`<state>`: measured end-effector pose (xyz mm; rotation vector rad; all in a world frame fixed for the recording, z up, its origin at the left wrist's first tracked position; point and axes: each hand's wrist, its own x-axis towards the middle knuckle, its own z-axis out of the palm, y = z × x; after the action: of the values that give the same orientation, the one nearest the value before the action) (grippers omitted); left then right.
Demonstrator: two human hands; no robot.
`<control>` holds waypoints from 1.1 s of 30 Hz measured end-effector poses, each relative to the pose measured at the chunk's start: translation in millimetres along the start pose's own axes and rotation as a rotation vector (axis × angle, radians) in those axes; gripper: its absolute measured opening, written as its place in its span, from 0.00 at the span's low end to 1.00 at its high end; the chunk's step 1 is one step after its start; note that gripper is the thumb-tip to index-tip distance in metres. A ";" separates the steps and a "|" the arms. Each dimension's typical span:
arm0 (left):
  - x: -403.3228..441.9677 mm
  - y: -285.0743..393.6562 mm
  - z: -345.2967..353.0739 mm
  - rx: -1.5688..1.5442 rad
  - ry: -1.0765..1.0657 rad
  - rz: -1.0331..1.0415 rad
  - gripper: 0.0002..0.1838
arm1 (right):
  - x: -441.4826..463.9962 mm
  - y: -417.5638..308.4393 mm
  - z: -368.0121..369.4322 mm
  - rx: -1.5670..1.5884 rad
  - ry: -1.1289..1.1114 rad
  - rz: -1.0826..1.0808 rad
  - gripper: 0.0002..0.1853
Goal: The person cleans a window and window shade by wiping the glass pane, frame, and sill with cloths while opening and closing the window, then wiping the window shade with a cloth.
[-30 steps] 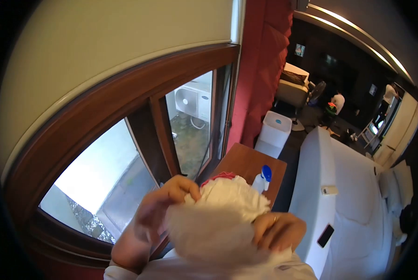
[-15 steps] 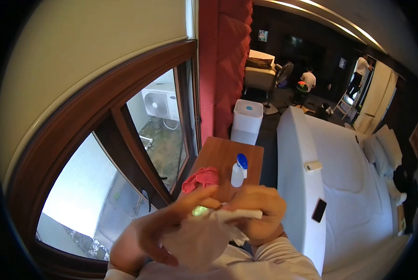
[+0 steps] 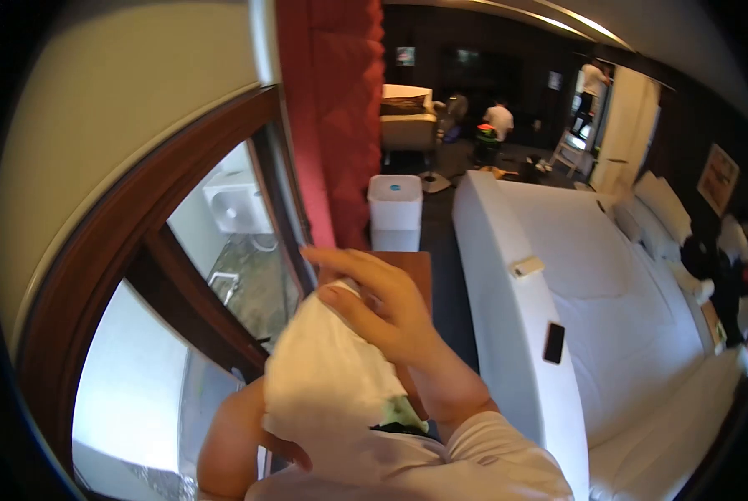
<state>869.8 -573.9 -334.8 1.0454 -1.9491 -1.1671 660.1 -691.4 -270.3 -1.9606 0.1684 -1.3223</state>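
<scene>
- Fingers (image 3: 353, 265) of right hand (image 3: 382, 305) outstretched over the top of white cloth (image 3: 324, 367), thumb touching its upper edge.
- Left hand (image 3: 286, 447) mostly behind the cloth's lower part; from this angle, cannot tell the grip of either hand.
- Cloth between both hands, on the near side of wooden table (image 3: 420, 271).
- Left, brown window frame (image 3: 152, 238); right, white bed (image 3: 583, 250) with phone (image 3: 554, 342) on its edge.
- Farther off, white box (image 3: 395, 215) beside red panel (image 3: 340, 142).
- Far end, one person (image 3: 499, 121) low down, another person (image 3: 589, 92) on ladder (image 3: 567, 154).

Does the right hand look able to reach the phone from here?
Probably yes: the phone lies uncovered on the bed and nothing visible blocks the way, though the right hand is at the cloth.
</scene>
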 end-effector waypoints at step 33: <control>33.0 106.7 18.4 -0.523 -0.220 0.306 0.34 | -44.0 6.8 -21.5 0.391 0.015 -0.411 0.27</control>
<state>805.8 -563.7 -242.0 0.3469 -1.7338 -1.5417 623.9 -685.6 -303.5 -1.6995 -0.4774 -1.4916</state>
